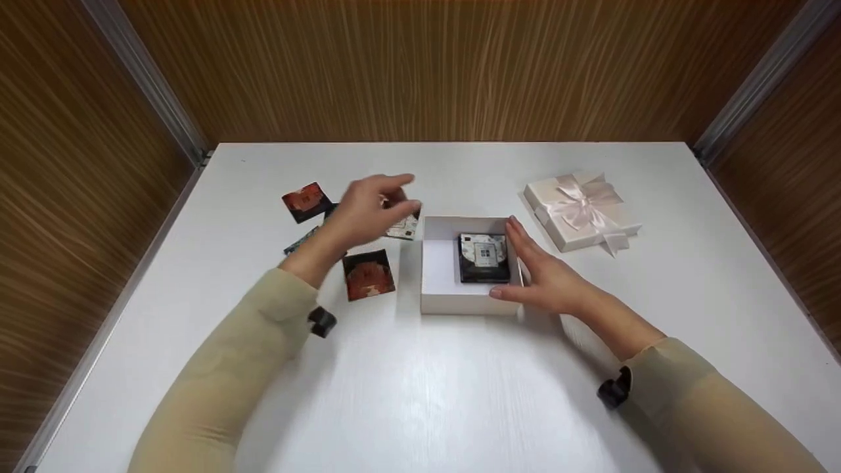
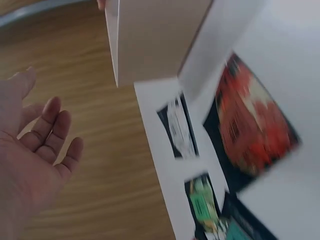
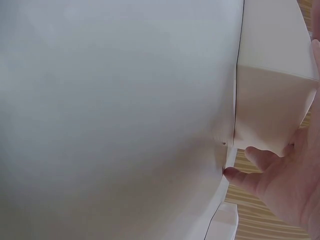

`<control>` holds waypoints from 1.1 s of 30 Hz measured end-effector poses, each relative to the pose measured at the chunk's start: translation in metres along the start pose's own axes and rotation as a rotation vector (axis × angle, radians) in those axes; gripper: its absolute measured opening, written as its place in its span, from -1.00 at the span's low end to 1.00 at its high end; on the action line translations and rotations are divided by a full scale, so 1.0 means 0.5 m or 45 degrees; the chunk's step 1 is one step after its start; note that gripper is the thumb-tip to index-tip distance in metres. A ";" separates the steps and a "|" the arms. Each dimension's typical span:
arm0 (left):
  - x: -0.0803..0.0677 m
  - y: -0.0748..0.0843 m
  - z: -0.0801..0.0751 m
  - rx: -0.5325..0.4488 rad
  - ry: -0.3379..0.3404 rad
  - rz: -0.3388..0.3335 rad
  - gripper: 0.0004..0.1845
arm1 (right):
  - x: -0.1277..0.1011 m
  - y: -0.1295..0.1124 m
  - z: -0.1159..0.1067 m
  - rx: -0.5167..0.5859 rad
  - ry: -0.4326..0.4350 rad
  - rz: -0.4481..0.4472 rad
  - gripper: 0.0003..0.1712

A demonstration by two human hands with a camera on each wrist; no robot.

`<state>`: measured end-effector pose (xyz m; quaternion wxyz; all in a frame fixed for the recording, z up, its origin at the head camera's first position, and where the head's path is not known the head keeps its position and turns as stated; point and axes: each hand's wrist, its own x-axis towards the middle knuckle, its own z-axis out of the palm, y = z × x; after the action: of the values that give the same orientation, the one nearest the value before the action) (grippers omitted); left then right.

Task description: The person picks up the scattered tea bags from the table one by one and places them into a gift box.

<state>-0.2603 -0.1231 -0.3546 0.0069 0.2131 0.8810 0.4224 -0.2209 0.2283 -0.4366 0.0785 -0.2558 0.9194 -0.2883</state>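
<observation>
The white box stands uncovered on the table, a stack of dark square printed cards inside against its right side. My right hand holds the box at its right wall, thumb over the front rim and fingertips at the far right corner. In the right wrist view, fingers lie along the outer wall of the box. My left hand, slightly blurred, hovers left of the box with loosely bent fingers and nothing in them. It partly hides a pale-patterned card. A red and black card lies nearer me.
Another red card and a mostly hidden greenish card lie farther left. The box lid with a pink satin bow sits at the back right. Wood-patterned panels enclose the white table at back and sides.
</observation>
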 end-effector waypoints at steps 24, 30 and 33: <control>-0.155 -0.267 -0.114 0.031 0.027 -0.455 -0.19 | 0.001 0.004 -0.001 0.018 0.002 -0.001 0.41; -0.173 -0.288 -0.117 0.028 -0.037 -0.502 -0.11 | 0.001 0.002 -0.001 0.020 -0.004 -0.004 0.41; -0.177 -0.290 -0.119 0.058 -0.066 -0.519 -0.07 | 0.000 0.001 0.000 0.024 -0.002 -0.004 0.41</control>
<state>-0.2448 -0.2809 -0.4395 0.1102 0.0413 0.9147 0.3866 -0.2210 0.2290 -0.4369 0.0811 -0.2569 0.9161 -0.2970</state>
